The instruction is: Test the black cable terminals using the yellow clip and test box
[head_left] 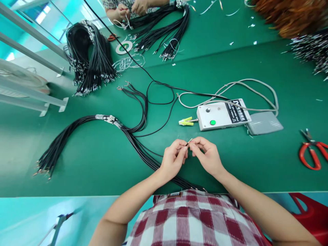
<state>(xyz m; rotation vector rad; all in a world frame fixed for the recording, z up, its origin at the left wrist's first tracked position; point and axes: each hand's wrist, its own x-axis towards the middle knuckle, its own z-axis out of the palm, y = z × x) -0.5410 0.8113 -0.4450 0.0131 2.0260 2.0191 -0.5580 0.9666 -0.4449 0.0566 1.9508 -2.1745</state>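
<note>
My left hand pinches the end of a black cable that comes from the bundle on the green bench. Meeting it fingertip to fingertip, my right hand is closed on the short pale wire end that sticks out of the cable. The bundle of black cables curves across the bench and passes under my left forearm. A label strip wraps its upper bend. Just beyond my hands lies a white control box with a green button and a yellow-green clip on its shaft.
Red-handled cutters lie at the right. A grey foot pedal touches the box. Another cable bundle stands by the metal rack. Across the bench, a co-worker's hands work near more cables. Brown wires are heaped top right.
</note>
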